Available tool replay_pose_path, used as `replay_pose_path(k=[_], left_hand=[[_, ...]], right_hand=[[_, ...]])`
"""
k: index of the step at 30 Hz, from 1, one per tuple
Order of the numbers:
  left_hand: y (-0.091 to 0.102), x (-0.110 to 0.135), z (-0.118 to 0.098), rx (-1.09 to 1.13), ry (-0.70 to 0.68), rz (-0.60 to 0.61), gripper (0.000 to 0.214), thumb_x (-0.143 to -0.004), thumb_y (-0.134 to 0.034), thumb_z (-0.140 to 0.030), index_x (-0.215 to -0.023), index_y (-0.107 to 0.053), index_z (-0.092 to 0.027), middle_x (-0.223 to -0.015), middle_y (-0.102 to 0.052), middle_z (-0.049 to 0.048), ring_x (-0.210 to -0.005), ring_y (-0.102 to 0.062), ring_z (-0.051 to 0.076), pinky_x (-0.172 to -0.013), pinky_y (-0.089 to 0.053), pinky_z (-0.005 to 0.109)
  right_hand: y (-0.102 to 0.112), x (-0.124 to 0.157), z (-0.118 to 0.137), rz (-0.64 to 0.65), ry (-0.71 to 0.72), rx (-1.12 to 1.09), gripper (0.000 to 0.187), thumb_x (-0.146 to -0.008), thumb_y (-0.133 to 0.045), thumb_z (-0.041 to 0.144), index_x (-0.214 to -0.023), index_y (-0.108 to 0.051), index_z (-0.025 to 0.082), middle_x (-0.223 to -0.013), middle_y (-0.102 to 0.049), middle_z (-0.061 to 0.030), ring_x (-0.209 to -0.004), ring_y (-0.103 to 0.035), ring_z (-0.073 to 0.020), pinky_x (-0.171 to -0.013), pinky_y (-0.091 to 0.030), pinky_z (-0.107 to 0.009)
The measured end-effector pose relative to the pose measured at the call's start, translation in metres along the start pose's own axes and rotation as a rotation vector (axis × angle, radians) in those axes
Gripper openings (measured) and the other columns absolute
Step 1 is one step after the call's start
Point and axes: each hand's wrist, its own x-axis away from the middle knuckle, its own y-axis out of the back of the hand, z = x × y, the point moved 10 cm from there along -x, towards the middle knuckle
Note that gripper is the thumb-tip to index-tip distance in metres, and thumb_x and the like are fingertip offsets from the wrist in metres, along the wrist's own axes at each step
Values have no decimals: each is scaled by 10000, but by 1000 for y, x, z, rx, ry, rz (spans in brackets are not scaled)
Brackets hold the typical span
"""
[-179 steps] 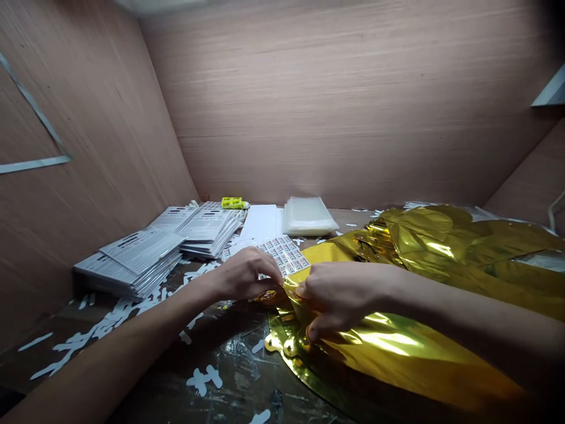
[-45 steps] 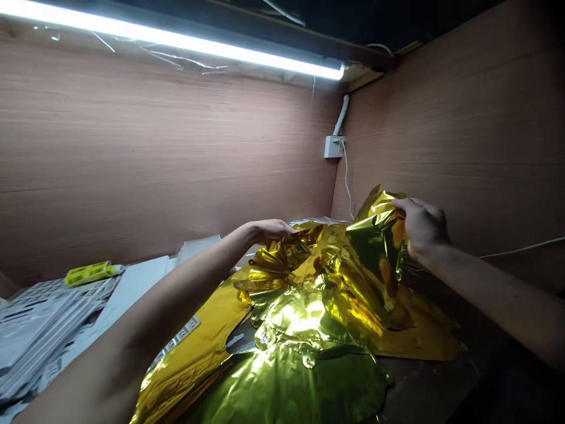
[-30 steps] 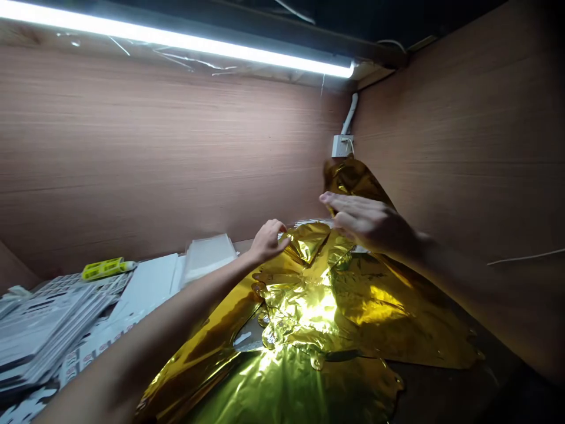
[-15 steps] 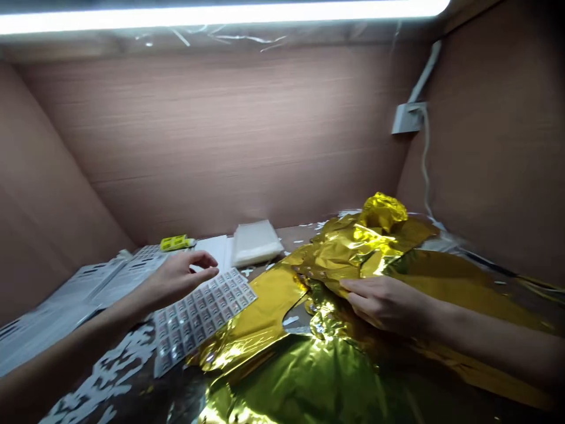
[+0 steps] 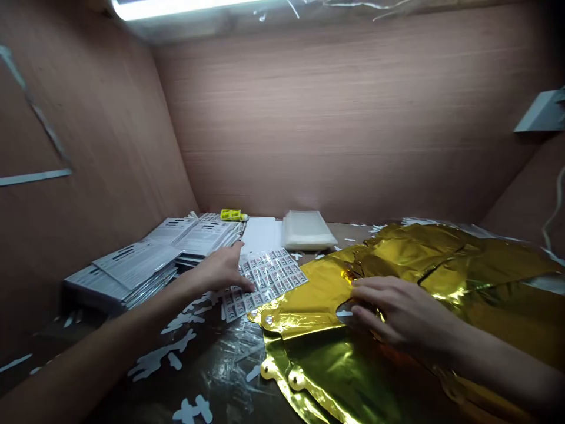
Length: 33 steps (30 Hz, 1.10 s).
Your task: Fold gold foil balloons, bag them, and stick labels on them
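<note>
My left hand [image 5: 224, 268] is over the left edge of a sheet of small printed stickers [image 5: 269, 275], thumb and fingers apart. Its thumb reaches over the sheet; whether it touches is hard to tell. On the right, my right hand [image 5: 399, 309] rests over a heap of flat, shiny gold foil pieces [image 5: 309, 294], fingers bent and the thumb apart from them. Part of the foil is hidden beneath that hand. Rounded tabs line the foil's left edge, and a corner of it meets the sticker sheet.
Stacks of printed cards [image 5: 132, 265] stand at the left. Behind the stickers are white sheets [image 5: 260, 234], a pile of clear bags [image 5: 308, 228] and a yellow packet [image 5: 232, 215]. White paper scraps [image 5: 193, 409] litter the dark tabletop. Wooden panels [image 5: 331, 123] enclose the back and sides.
The view has turned left. My left hand has moved onto the sticker sheet. My right hand's fingers have spread from their pinch on the foil, and the crumpled foil peak has flattened.
</note>
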Motion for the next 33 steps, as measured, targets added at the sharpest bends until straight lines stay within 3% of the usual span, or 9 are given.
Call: replay_pose_path(k=[3,6,10,13,16,19,23,27,33], left_hand=[[3,0,13,107,12,-84,1173,-493,-888,-627,-1465,-489,-106,-1414,-604,222,-1274,-577,428,-1009,-486,445],[10,4,23,213,-7,-181,861,-575,-868,-554,-1308,-623,-174,-1261,-687,149,-1139,-641,376,-909,-506,416],[23,8,22,370,-77,-288,529,-720,-802,-470,-1152,-693,-185,-931,-733,66,-844,-693,283,-699,-502,354],[27,11,14,636,-132,-260,569,-754,-814,-451,-1215,-654,-157,-849,-751,63,-762,-718,258,-628,-530,338],[30,21,-2,847,-210,-203,669,-737,-866,-398,-1291,-597,-136,-876,-774,86,-801,-751,265,-648,-589,352],[38,40,-28,958,-369,-199,621,-706,-908,-313,-1229,-628,-131,-911,-773,83,-792,-746,226,-667,-603,320],[39,66,-57,970,-538,-207,504,-705,-911,-218,-1144,-680,-133,-770,-731,32,-661,-672,158,-577,-529,253],[35,73,-66,1026,-562,-205,466,-683,-916,-170,-1088,-689,-135,-761,-740,48,-647,-660,157,-575,-520,254],[23,72,-76,1194,-509,-104,532,-650,-922,-145,-1097,-635,-160,-724,-724,22,-588,-652,142,-511,-514,217]], right_hand=[[-23,-1,14,70,63,9,350,-1028,-471,378,-1230,-725,246,-1313,-717,-82,-1205,-682,-290,-992,-581,-458],[-39,15,-22,61,-24,72,451,-1018,-487,415,-1390,-658,225,-1429,-641,-92,-1307,-622,-329,-1058,-558,-526],[-46,33,-83,48,-142,105,450,-1002,-535,411,-1403,-648,240,-1420,-648,-85,-1259,-657,-343,-1011,-593,-525],[-34,26,-90,-21,-120,127,399,-983,-582,372,-1349,-679,246,-1351,-695,-109,-1190,-693,-366,-952,-618,-512],[-12,4,-62,-98,-116,70,402,-1001,-553,381,-1358,-654,225,-1384,-671,-124,-1273,-638,-365,-1048,-556,-562],[18,-27,-9,-208,-42,-80,454,-1001,-561,389,-1433,-571,250,-1507,-571,-103,-1393,-535,-333,-1122,-491,-589],[39,-62,44,-266,65,-315,731,-922,-701,427,-1566,-384,290,-1640,-385,-127,-1443,-468,-358,-1111,-485,-621],[51,-71,51,-395,105,-604,844,-890,-752,361,-1596,-296,285,-1543,-502,-158,-1318,-592,-313,-1062,-544,-566],[42,-70,69,-325,244,-543,995,-808,-836,393,-1606,-260,255,-1640,-352,-176,-1500,-364,-369,-1167,-408,-622]])
